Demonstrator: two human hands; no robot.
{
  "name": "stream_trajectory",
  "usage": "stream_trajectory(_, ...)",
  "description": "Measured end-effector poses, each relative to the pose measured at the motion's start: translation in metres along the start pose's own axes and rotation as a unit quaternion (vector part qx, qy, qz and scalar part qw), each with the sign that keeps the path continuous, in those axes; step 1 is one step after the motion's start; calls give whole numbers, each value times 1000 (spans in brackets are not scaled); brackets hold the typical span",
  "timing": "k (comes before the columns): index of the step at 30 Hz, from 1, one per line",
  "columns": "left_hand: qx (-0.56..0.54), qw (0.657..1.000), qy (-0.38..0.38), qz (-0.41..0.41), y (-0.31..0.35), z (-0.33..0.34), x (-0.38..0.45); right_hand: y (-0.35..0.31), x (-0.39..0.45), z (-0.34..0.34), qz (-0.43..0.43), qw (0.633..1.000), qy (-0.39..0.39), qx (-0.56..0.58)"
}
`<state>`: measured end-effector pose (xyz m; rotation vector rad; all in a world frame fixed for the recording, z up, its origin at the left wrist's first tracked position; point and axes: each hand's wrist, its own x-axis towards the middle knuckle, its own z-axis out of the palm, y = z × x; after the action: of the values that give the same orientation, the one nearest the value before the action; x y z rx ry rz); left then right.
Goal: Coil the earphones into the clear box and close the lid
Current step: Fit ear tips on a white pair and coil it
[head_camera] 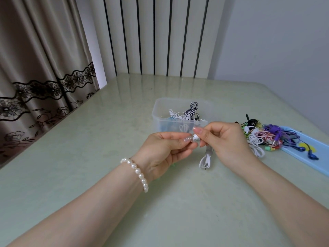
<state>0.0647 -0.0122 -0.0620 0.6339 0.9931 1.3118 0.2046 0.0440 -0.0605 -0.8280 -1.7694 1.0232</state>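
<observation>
A clear box [161, 109] stands open on the table, with white and black-and-white coiled earphones [187, 112] inside. In front of it my left hand [165, 148] and my right hand [226, 139] meet and pinch a pair of white earphones [205, 160] near the earbud end. The cord hangs folded below my right hand, its plug down by the table. Part of the cord is hidden inside my fingers.
A tangle of coloured earphones [263, 136] lies to the right, partly on a light blue lid [318, 157]. Blue earbuds [310, 154] rest on that lid. A curtain hangs at the left and a wall closes the right.
</observation>
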Motion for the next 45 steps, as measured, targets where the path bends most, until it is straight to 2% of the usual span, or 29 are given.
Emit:
stream_trajectory(18,-19,999,24,-16,0,1,0,6,0,4,-19,997,10,-72)
stream_trajectory(24,-22,999,30,-16,-1,3,0,8,-3,7,-84,982,56,-160)
stream_trajectory(29,-47,998,27,-26,-1,4,-1,11,-2,12,-204,936,100,-267)
stream_trajectory(34,-51,997,40,-28,0,6,-2,15,-3,14,-256,903,132,-319)
stream_trajectory(40,-48,998,43,-20,0,6,-2,16,-4,15,-247,914,132,-292)
stream_trajectory(45,-38,998,41,-31,4,4,-2,18,-3,15,-275,914,120,-271)
